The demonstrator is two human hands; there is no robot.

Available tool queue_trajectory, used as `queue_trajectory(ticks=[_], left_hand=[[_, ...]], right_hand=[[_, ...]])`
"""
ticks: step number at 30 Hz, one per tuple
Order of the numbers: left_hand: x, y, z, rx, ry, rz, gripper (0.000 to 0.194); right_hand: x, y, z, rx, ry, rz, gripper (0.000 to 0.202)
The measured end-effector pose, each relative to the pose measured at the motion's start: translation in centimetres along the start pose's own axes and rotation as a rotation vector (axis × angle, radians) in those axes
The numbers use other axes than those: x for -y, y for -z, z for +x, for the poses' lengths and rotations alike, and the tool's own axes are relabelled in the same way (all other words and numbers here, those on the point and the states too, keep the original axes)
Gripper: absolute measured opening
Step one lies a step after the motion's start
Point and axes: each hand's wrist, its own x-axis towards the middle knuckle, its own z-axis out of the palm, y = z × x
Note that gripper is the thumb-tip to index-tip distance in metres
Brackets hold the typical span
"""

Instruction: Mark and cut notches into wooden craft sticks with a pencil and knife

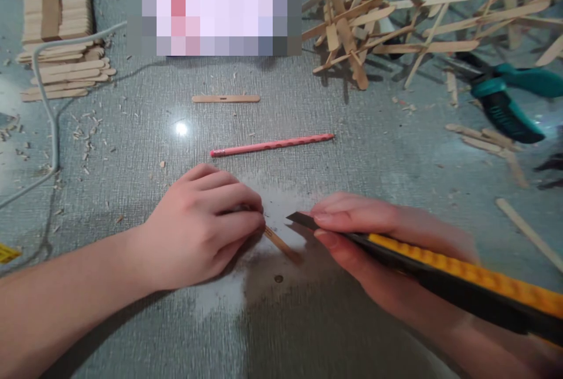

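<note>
My left hand (206,223) is closed around one end of a wooden craft stick (284,245), whose other end sticks out to the lower right, slightly blurred. Dark marks show on the stick near my fingers. In my right hand (373,232) is a utility knife (448,267) with a yellow and black handle. Its dark blade points left, a little apart from the stick. Beyond my hands lies a pink pencil (272,145) with an eraser end. Farther off rests another craft stick (226,98) with a small dark slot or mark in its middle.
A banded bundle of craft sticks (74,12) and loose ones sit at the back left, beside a grey cable (53,127). Many sticks (422,15) form a tangled pile at the back right. Teal-handled pliers (501,97) lie at right. Wood chips litter the table (141,115).
</note>
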Motion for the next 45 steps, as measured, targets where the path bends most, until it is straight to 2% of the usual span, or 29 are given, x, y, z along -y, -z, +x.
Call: queue_trajectory(ticks=[8, 14, 26, 32, 42, 45], left_hand=[[0.1, -0.1, -0.1, 0.015, 0.082, 0.006, 0.015], [-0.1, -0.2, 0.3, 0.045, 0.153, -0.031, 0.019], [0.1, -0.6, 0.1, 0.050, 0.159, -0.050, 0.021], [-0.2, -1.0, 0.2, 0.036, 0.163, -0.037, 0.019], [-0.6, -1.2, 0.5, 0.133, 0.167, 0.081, 0.019], [-0.6, -1.2, 0.6, 0.152, 0.163, 0.092, 0.018]], right_hand=[[0.3, -0.5, 0.6, 0.105, 0.056, 0.049, 0.022], [0.4, -0.6, 0.8, 0.161, 0.033, 0.012, 0.022], [0.8, -0.6, 0.4, 0.182, 0.038, -0.034, 0.027], [0.4, -0.4, 0.7, 0.259, 0.168, -0.113, 0.020], [-0.2, -0.4, -0.7, 0.240, 0.157, -0.162, 0.025], [-0.2, -0.3, -0.8, 0.231, 0.093, -0.131, 0.022]])
